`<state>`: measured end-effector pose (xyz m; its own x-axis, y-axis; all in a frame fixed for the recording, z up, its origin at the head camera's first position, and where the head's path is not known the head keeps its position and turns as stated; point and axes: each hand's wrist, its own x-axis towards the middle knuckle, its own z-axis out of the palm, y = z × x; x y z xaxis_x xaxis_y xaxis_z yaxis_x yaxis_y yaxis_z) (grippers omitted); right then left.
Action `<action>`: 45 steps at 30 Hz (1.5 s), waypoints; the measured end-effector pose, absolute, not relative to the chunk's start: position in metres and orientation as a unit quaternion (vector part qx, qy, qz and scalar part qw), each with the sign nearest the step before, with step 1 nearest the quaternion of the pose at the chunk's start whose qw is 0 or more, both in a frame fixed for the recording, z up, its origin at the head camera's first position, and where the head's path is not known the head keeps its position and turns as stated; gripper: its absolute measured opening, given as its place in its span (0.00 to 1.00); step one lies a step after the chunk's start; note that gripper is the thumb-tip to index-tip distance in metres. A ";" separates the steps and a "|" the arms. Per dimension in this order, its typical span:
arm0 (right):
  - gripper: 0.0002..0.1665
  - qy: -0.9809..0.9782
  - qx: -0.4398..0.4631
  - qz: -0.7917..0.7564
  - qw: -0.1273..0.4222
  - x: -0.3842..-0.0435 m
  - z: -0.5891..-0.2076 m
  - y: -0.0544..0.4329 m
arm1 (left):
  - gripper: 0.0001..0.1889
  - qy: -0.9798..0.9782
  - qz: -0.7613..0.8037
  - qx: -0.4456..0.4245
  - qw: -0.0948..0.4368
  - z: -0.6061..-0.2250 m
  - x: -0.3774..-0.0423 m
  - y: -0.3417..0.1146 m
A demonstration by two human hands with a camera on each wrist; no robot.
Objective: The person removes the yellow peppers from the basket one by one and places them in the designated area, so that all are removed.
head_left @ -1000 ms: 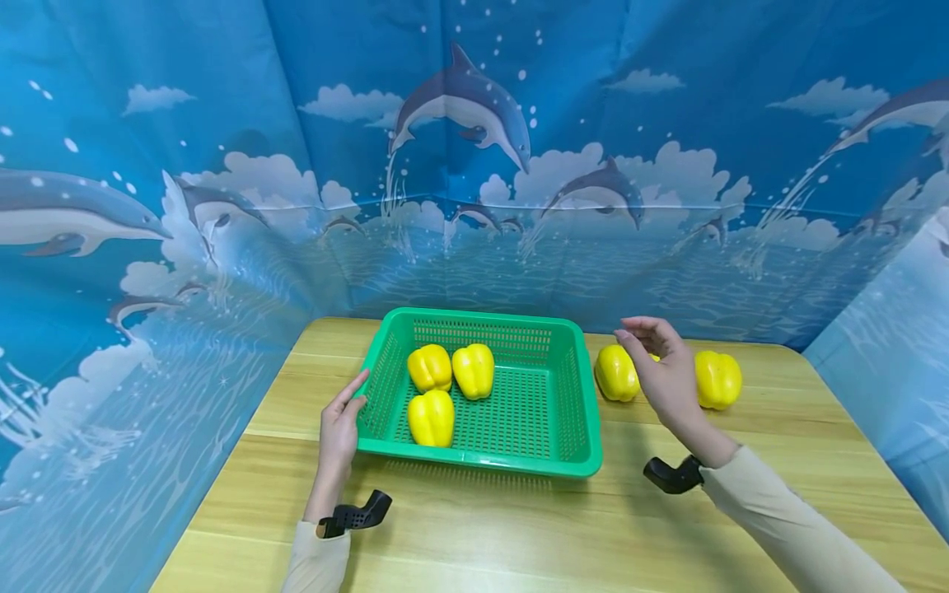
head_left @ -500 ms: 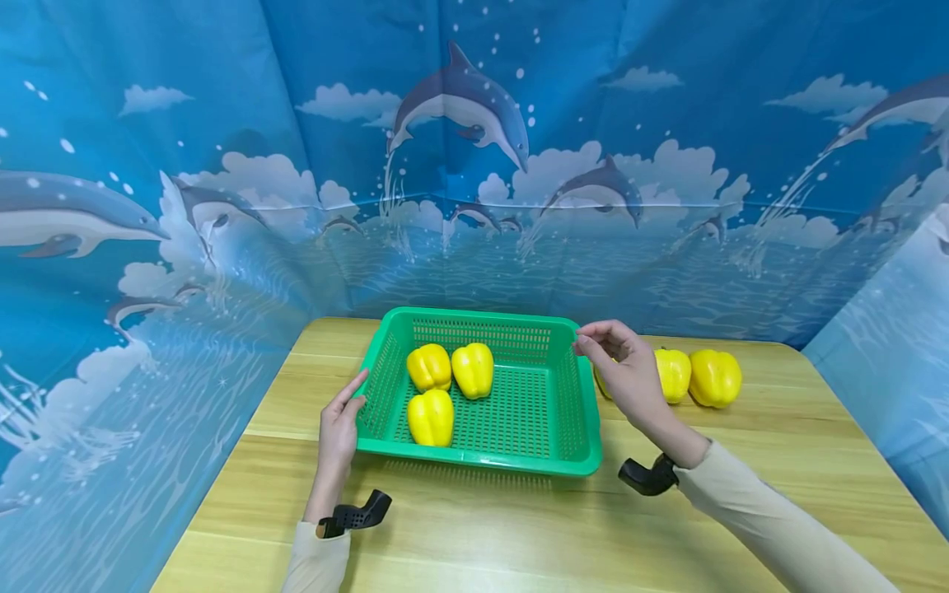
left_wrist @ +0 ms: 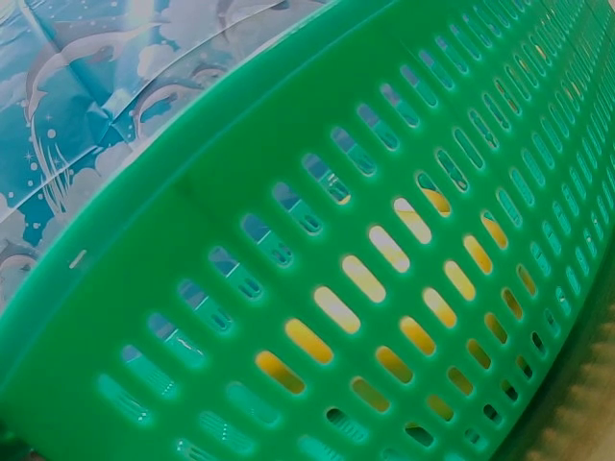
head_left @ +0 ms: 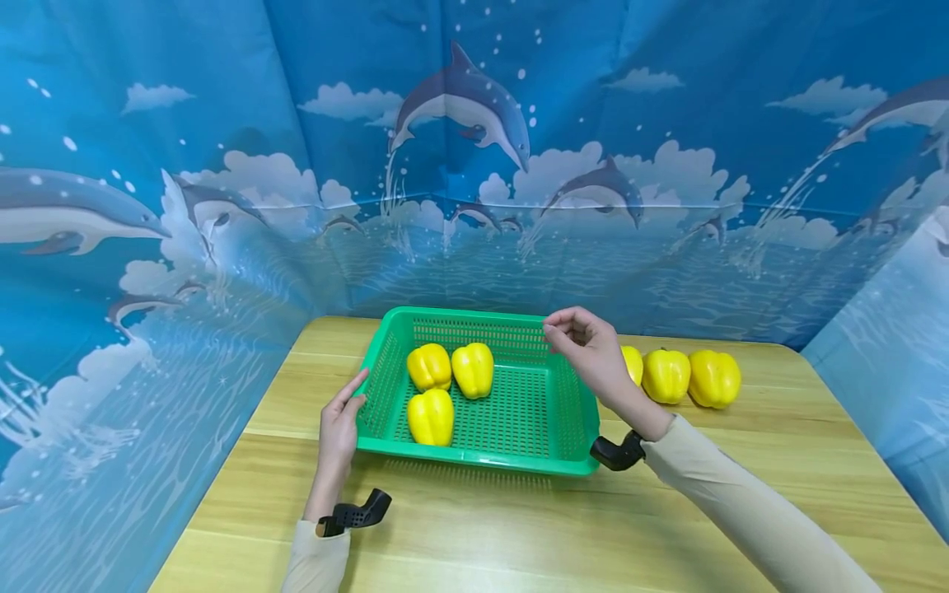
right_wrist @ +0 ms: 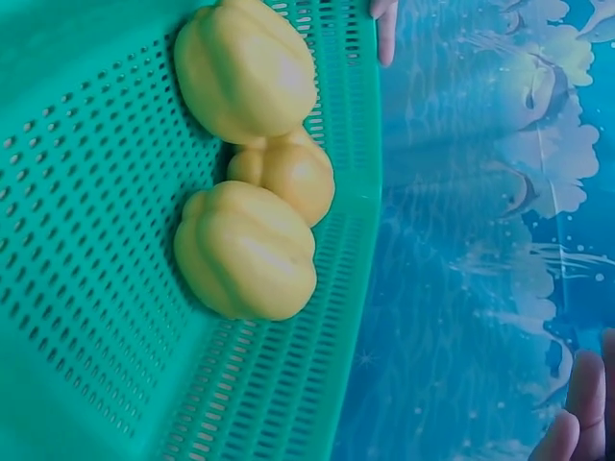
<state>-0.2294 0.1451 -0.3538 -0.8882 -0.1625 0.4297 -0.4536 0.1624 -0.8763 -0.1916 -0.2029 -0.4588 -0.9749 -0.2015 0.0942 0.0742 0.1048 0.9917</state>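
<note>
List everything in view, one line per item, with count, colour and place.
Basket: one, green, on the table.
Bell peppers in the basket: three, yellow, towards its left side.
Bell peppers outside: three, yellow, in a row on the table right of the basket; the leftmost is partly hidden.
Table: one, light wood-coloured, under the basket.
Dolphin-print backdrop: sheet count unclear, mostly blue and white, behind and beside the table.
Wrist devices: two, black, one per wrist.
Sleeves: two, beige, one per arm.
Left hand: one, bare, at the basket's left rim.
Right hand: one, bare, at the basket's far right corner.
</note>
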 end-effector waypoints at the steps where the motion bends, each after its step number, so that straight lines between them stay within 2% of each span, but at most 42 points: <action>1: 0.08 -0.757 0.203 0.610 0.112 -0.232 -0.354 0.143 | 0.21 -0.735 -0.668 0.043 0.102 -0.459 -0.192 -0.203; 14: 0.08 -0.802 0.181 0.568 0.033 -0.257 -0.361 0.122 | 0.21 -0.740 -0.663 0.053 0.102 -0.458 -0.193 -0.203; 22: 0.17 -0.826 0.187 0.531 -0.035 -0.266 -0.373 0.114 | 0.21 -0.738 -0.664 0.052 0.105 -0.460 -0.192 -0.204; 28: 0.28 -0.832 0.202 0.509 -0.084 -0.274 -0.380 0.107 | 0.21 -0.739 -0.663 0.058 0.106 -0.459 -0.191 -0.204; 45: 0.40 -0.888 0.235 0.378 -0.116 -0.290 -0.399 0.078 | 0.21 -0.735 -0.670 0.056 0.085 -0.460 -0.193 -0.205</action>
<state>-0.2898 0.0784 -0.3989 -0.8631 -0.5042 -0.0279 -0.3295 0.6042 -0.7255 -0.1933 -0.2049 -0.4596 -0.9792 -0.1965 0.0506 0.0324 0.0947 0.9950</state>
